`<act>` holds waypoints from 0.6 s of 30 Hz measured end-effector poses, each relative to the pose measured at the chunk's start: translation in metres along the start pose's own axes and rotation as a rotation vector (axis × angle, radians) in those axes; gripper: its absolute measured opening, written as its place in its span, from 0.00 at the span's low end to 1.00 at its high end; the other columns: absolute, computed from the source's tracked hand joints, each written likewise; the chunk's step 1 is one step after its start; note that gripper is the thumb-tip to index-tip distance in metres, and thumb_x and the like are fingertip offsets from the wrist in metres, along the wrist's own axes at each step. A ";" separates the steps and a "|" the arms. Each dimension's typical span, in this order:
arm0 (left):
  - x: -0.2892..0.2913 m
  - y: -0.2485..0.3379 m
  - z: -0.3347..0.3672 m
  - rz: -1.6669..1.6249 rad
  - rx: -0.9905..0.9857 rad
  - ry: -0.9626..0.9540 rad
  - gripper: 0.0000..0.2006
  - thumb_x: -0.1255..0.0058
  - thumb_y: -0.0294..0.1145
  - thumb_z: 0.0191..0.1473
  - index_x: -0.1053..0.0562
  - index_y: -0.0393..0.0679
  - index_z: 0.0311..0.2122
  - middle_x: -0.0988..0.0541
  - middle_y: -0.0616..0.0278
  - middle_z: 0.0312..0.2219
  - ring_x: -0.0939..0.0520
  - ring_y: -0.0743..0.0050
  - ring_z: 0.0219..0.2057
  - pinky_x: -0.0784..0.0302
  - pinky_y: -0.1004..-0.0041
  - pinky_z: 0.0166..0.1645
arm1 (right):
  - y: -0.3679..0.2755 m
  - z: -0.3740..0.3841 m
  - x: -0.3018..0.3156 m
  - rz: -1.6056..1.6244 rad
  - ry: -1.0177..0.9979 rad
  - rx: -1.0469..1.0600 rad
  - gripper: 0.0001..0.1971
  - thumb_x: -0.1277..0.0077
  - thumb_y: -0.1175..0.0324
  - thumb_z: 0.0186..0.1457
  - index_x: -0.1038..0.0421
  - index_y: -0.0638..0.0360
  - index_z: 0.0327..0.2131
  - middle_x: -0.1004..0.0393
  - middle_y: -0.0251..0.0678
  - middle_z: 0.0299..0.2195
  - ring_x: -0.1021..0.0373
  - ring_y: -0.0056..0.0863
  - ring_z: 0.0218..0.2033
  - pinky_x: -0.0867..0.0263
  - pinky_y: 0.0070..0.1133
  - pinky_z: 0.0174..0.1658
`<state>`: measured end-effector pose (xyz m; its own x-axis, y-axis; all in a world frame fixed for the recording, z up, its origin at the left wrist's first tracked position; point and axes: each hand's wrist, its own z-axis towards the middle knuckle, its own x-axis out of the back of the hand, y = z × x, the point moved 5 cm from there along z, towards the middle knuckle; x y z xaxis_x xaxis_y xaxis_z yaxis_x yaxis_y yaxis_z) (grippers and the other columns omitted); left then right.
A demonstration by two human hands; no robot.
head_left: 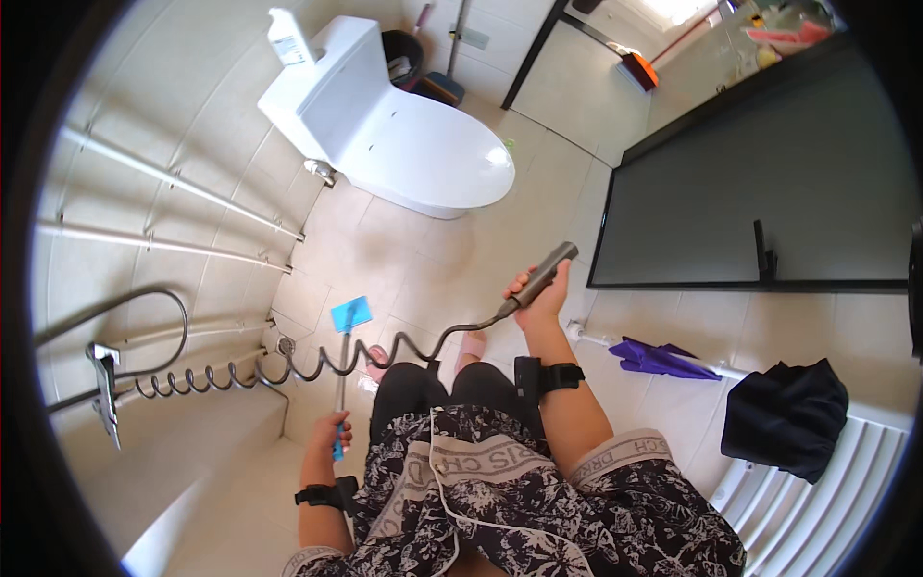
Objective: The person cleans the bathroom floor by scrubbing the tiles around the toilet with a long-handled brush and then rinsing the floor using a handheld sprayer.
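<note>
My right hand [544,300] is closed around a grey spray gun [556,262], held out in front of me with its nozzle toward the upper right. From its lower end a dark coiled hose [332,365] stretches left to a wall fitting [104,370]. My left hand [330,429], low at the left, grips the blue lower end of a long-handled scrubber [352,313]. Its thin grey shaft runs away from me to a flat blue head at floor level. Whether water leaves the nozzle, I cannot tell.
Ahead stands a white toilet [437,154], lid down, with a white bottle [288,37] on its tank. A black bin [404,58] and a broom [444,87] are behind it. Dark door at right [760,173]; white rack with black cloth [784,418] and purple cloth [663,359]. White pipes line the left wall.
</note>
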<state>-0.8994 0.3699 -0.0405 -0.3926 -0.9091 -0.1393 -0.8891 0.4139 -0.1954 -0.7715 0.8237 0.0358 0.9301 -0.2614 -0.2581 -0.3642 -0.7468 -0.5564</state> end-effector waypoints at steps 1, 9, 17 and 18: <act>-0.022 0.008 -0.005 0.065 -0.045 0.021 0.09 0.52 0.36 0.49 0.36 0.44 0.29 0.34 0.67 0.15 0.36 0.81 0.10 0.43 0.79 0.11 | -0.001 -0.004 -0.009 0.016 0.011 -0.002 0.29 0.67 0.34 0.47 0.41 0.54 0.23 0.41 0.33 0.14 0.43 0.28 0.14 0.45 0.27 0.20; -0.135 0.044 -0.022 0.471 -0.196 -0.102 0.09 0.55 0.38 0.51 0.34 0.44 0.33 0.33 0.69 0.17 0.36 0.83 0.11 0.41 0.80 0.12 | -0.078 0.013 -0.028 0.124 -0.188 0.056 0.30 0.67 0.33 0.47 0.42 0.55 0.24 0.41 0.34 0.14 0.42 0.30 0.13 0.43 0.29 0.18; -0.358 -0.059 -0.123 0.720 -0.279 -0.001 0.07 0.57 0.36 0.51 0.34 0.44 0.31 0.33 0.69 0.16 0.34 0.83 0.10 0.38 0.79 0.12 | -0.345 0.067 0.067 0.212 -0.155 0.097 0.30 0.68 0.32 0.48 0.42 0.54 0.23 0.42 0.32 0.13 0.44 0.26 0.13 0.45 0.25 0.18; -0.376 -0.060 -0.138 0.783 -0.300 0.039 0.07 0.57 0.36 0.51 0.35 0.44 0.30 0.33 0.69 0.16 0.34 0.83 0.10 0.38 0.79 0.12 | -0.367 0.070 0.066 0.202 -0.176 0.099 0.29 0.69 0.33 0.49 0.42 0.53 0.23 0.42 0.31 0.13 0.44 0.26 0.13 0.46 0.25 0.19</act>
<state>-0.7305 0.6804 0.1572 -0.9254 -0.3675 -0.0922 -0.3789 0.9010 0.2112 -0.5803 1.1232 0.1676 0.8188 -0.2817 -0.5002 -0.5522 -0.6247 -0.5521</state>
